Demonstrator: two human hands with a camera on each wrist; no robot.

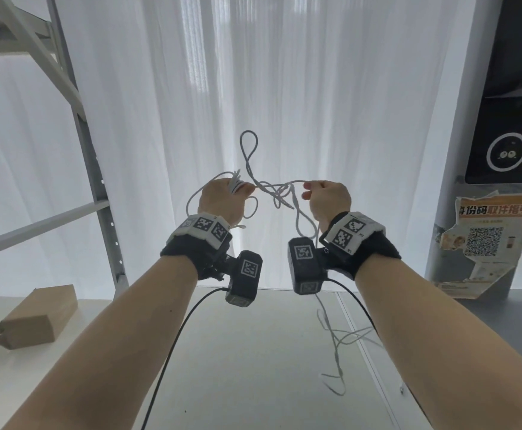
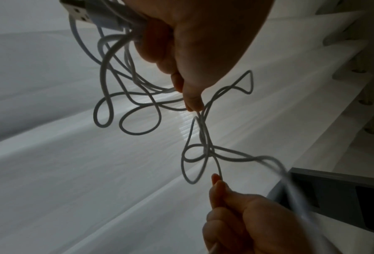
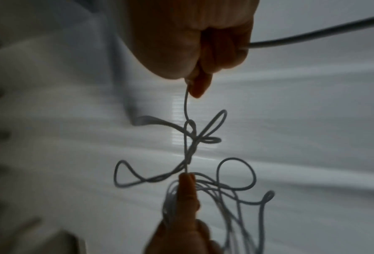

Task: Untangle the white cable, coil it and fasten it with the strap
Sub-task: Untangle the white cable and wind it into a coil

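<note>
Both hands hold the thin white cable [image 1: 276,192] up in the air before the curtain. My left hand [image 1: 222,197] grips a bundle of gathered loops and pinches one strand at its fingertips [image 2: 192,103]; a USB plug [image 2: 81,15] sticks out of its fist. My right hand [image 1: 324,200] pinches another strand [image 3: 187,103] between thumb and forefinger. Between the hands the cable forms a loose knot [image 3: 192,137], with one loop [image 1: 248,144] standing upward. A long tail [image 1: 335,346] hangs from the right hand onto the table. No strap shows in any view.
A white table [image 1: 253,352] lies below the arms. A brown cardboard box [image 1: 39,318] sits at its left edge. A grey metal shelf frame [image 1: 92,150] stands at the left, a dark panel with a poster [image 1: 486,243] at the right, white curtains [image 1: 315,88] behind.
</note>
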